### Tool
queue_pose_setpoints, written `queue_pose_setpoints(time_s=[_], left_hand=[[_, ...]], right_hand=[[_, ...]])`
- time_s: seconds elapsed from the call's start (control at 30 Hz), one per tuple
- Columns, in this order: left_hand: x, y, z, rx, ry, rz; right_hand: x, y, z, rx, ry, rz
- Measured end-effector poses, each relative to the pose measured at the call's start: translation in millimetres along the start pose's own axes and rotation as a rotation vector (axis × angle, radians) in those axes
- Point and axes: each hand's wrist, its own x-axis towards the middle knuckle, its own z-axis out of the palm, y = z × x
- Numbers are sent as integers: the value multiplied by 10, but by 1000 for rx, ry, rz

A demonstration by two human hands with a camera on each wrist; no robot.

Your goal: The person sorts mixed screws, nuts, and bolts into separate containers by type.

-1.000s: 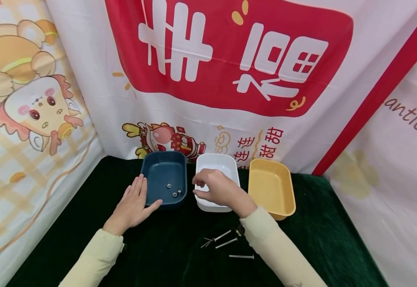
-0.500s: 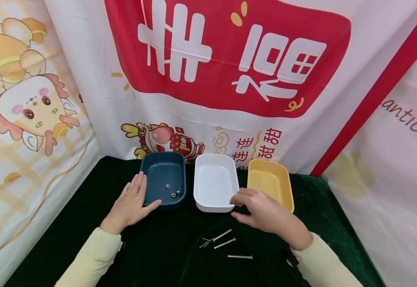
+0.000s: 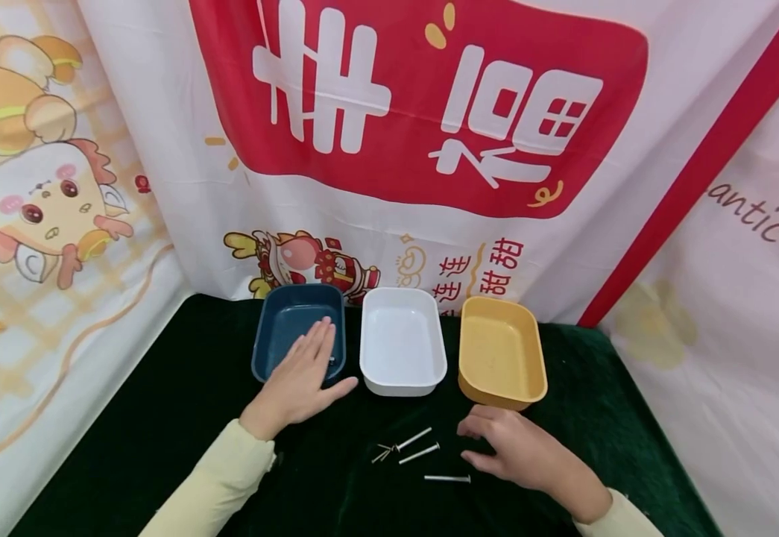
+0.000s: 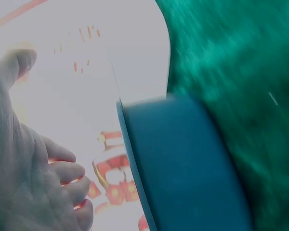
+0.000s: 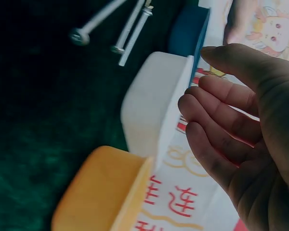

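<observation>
A white fabric backdrop [image 3: 174, 186] fills the upper middle — its red panel [image 3: 409, 138] bears large white characters [image 3: 325, 82], turned sideways. A yellow-checked, cartoon-printed sheet [image 3: 54, 298] covers the left; at right, a red stripe [image 3: 702, 171] borders pale script-printed cloth [image 3: 751, 321]. The tabletop [image 3: 335, 462] below — dark green, velvety.

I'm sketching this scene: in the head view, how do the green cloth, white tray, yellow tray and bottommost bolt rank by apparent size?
1. Green cloth
2. White tray and yellow tray: too alike to rank
3. Bottommost bolt
</observation>
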Motion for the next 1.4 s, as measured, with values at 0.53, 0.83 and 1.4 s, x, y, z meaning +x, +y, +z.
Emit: queue_pose_setpoints(time_s=[0.53, 0.83, 1.4], left_hand=[[423, 383, 448, -24, -40, 14], [569, 450, 570, 4, -3, 13], [586, 437, 684, 103, -22, -33]], right_hand=[[-140, 182, 524, 182, -146, 126], [-156, 263, 676, 195, -143, 130], [-25, 261, 631, 120, -236, 88]])
